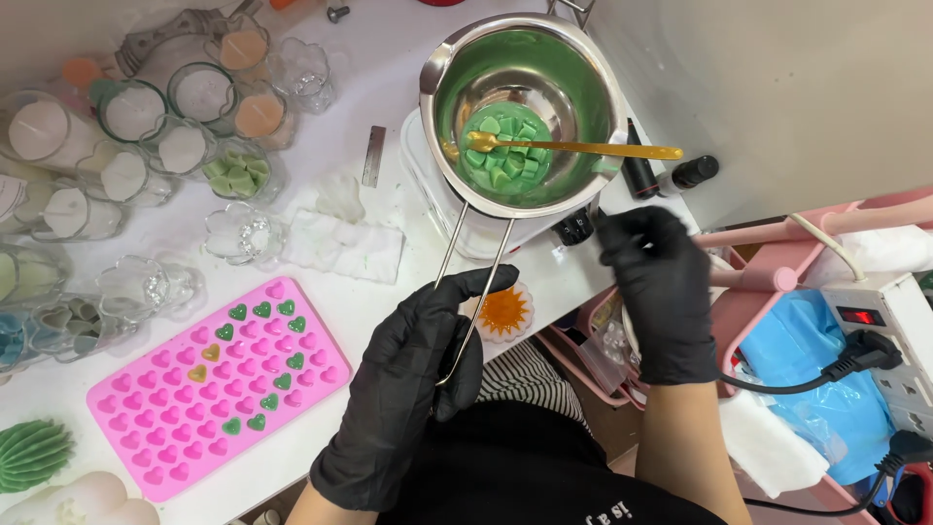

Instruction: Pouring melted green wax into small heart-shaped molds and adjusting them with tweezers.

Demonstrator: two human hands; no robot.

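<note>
1. the steel melting pot (520, 107) is steadied on its heater – its wire handle (473, 282) is clasped by the gloved left hand (408, 379).
2. just right of the pot, the right hand (661, 292) hangs loosely curled, nothing held.
3. inside the pot, green wax chunks (505, 151) lie under a gold spoon (573, 148).

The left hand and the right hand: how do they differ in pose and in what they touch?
The left hand grips the wire handle of the steel pot, fingers curled; the right hand holds nothing, its fingertips near a black knob. The left hand lies over the white table, the right hand past its edge. Both wear black gloves.
</note>
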